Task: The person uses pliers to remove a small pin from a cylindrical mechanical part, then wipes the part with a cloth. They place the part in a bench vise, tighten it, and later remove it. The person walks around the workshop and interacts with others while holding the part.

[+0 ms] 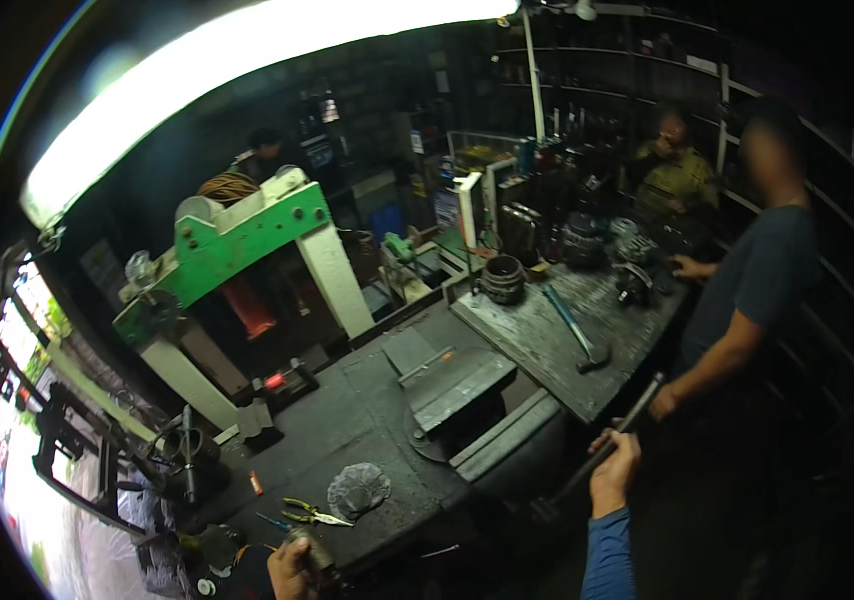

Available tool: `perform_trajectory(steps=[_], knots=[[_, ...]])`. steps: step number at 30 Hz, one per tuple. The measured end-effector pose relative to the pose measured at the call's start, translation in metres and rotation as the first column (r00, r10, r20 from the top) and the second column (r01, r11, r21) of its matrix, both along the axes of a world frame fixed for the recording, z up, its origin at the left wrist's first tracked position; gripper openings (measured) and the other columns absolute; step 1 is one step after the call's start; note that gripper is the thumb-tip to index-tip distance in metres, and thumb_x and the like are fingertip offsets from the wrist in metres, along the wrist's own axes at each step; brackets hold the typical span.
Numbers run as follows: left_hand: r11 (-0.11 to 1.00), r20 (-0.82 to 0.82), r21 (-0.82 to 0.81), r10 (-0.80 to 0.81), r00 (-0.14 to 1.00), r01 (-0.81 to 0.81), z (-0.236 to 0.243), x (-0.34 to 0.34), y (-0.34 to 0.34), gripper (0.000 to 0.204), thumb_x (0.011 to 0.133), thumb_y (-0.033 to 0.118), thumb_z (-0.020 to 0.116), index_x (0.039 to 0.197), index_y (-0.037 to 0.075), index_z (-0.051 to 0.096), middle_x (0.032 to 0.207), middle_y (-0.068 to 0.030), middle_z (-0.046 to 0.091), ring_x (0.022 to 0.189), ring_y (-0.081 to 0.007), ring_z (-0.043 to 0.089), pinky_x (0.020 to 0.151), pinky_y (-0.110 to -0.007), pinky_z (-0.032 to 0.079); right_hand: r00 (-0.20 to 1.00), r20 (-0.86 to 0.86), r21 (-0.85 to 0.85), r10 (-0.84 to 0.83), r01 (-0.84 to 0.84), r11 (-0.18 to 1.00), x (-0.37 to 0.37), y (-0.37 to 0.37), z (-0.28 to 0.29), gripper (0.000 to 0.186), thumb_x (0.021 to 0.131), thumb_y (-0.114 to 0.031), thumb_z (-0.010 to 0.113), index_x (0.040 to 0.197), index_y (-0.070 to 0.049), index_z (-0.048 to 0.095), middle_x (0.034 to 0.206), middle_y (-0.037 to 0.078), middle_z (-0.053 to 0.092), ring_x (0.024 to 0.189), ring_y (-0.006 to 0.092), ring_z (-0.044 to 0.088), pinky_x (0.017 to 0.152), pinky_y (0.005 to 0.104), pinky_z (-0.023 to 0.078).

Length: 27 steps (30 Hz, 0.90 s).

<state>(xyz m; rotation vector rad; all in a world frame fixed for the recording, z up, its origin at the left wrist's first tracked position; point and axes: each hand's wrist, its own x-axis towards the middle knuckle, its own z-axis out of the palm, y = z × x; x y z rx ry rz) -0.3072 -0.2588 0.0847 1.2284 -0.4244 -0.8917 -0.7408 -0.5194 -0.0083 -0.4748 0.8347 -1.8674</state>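
Observation:
My left hand grips a cylindrical metal part at the lower edge of the bench. My right hand is closed on a long dark metal bar; the far end of the bar is at a co-worker's hand. Near my left hand lie yellow-handled pliers, a blue screwdriver and a grey crumpled round bundle. A steel vise stands on the bench beyond my right hand.
A green-beamed press rises behind the dark bench. A metal-topped table holds a hammer and machine parts. A person stands at right; others are farther back. A bright doorway is at left.

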Motion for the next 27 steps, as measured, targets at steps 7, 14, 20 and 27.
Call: perform_trajectory(steps=[7, 14, 20, 27], knots=[[0.988, -0.233, -0.113, 0.08, 0.969, -0.109, -0.018, 0.035, -0.025, 0.025, 0.096, 0.026, 0.073, 0.109, 0.005, 0.069, 0.097, -0.0066, 0.075, 0.082, -0.0193, 0.075, 0.073, -0.035, 0.065, -0.235, -0.964, 0.103, -0.123, -0.758, 0.644, 0.13, 0.186, -0.093, 0.023, 0.073, -0.021, 0.069, 0.093, -0.013, 0.076, 0.088, 0.004, 0.066, 0.092, 0.0238, 0.066, 0.09, 0.0379, 0.049], [0.985, -0.17, -0.147, 0.067, 0.983, -0.092, -0.002, 0.01, -0.052, 0.024, 0.095, 0.018, 0.072, 0.107, -0.002, 0.069, 0.096, -0.0074, 0.074, 0.078, -0.0157, 0.072, 0.073, -0.031, 0.061, 0.809, 0.567, 0.479, -0.152, -0.174, 0.86, -0.015, -0.01, -0.153, 0.04, 0.1, -0.06, 0.056, 0.118, -0.025, 0.065, 0.115, 0.001, 0.068, 0.095, 0.0247, 0.069, 0.076, 0.0448, 0.059], [0.97, 0.012, -0.228, -0.087, 0.996, 0.087, 0.021, -0.007, -0.069, 0.011, 0.095, 0.013, 0.073, 0.096, 0.004, 0.066, 0.093, -0.0018, 0.069, 0.085, -0.0128, 0.07, 0.082, -0.031, 0.059, 0.934, -0.344, -0.068, 0.095, -0.126, 0.99, -0.015, -0.031, 0.099, 0.046, 0.103, -0.055, 0.061, 0.085, -0.013, 0.058, 0.059, -0.003, 0.049, 0.05, 0.009, 0.048, 0.047, 0.028, 0.041], [0.956, -0.03, -0.282, -0.095, 0.995, 0.083, 0.032, -0.023, -0.112, 0.018, 0.098, 0.019, 0.072, 0.106, 0.004, 0.069, 0.097, -0.0027, 0.07, 0.089, -0.0151, 0.071, 0.085, -0.034, 0.06, 0.0, -0.993, -0.05, -0.12, -0.909, 0.413, 0.176, 0.195, -0.068, 0.024, 0.083, -0.023, 0.071, 0.102, -0.009, 0.069, 0.091, 0.01, 0.07, 0.079, 0.0266, 0.068, 0.067, 0.0413, 0.053]])
